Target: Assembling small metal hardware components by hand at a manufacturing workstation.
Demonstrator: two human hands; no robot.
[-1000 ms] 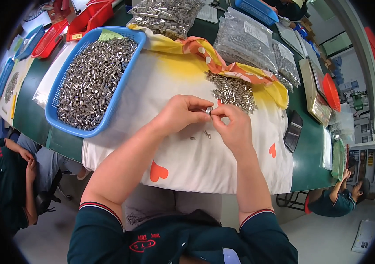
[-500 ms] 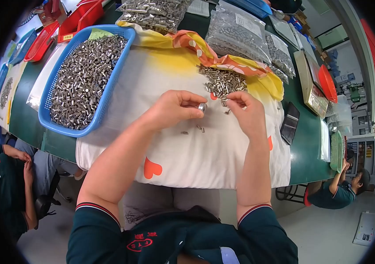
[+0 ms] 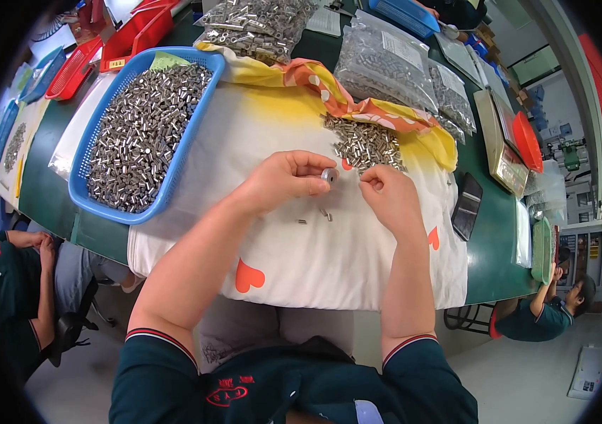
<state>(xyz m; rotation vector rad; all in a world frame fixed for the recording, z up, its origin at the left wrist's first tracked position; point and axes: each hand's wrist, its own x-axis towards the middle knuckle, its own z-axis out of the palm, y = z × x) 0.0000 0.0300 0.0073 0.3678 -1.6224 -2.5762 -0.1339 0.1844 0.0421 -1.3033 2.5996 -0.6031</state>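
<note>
From where I stand, the person's left hand [image 3: 283, 182] has a small round metal piece [image 3: 330, 175] pinched between thumb and fingers, held up over the white cloth [image 3: 329, 268] near the middle of the table [image 3: 502, 265]. The right hand [image 3: 391, 194] is just beside it, apart from the round piece, thumb and fingertips drawn together; I can't tell whether anything tiny sits between them. Just beyond the right hand lies a loose pile of small metal tubes [image 3: 368, 147], its far edge against a rolled yellow and orange cloth [image 3: 315, 76]. A few loose tubes [image 3: 328, 217] lie on the white cloth below the round piece. Over to the left, a blue basket [image 3: 185, 139] is heaped with more short metal pieces [image 3: 138, 134]. Clear bags [image 3: 379, 67] of parts rest behind the rolled cloth, and a flat black phone [image 3: 467, 206] lies by the white cloth's right edge. Two other people sit nearby, one at each side; the left one's hands [image 3: 43, 244] are together.
</note>
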